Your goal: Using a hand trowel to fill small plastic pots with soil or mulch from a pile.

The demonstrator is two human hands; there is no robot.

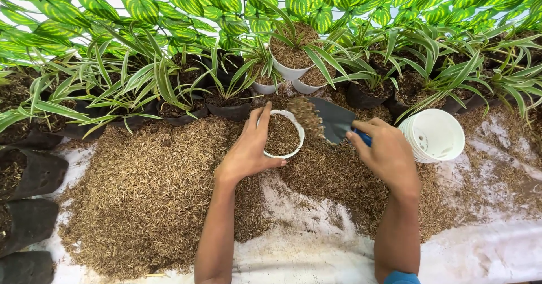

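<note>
Right now my left hand (248, 151) steadies the white pot (282, 134) on the husk heap (147, 193), fingers curled against its rim. My right hand (387, 154) has its fingers clamped on the trowel (333, 120), tipped so husk spills into the pot. Stacked pots (435, 135) lie just beside it.

White ground sheet (316, 256) lying under everything. Broad husk pile (147, 193) spreading over it, left of the gripped white pot (282, 134). Stack of white pots (435, 136) sitting right of the trowel grip. Black grow bags (28, 205) resting far left.
</note>
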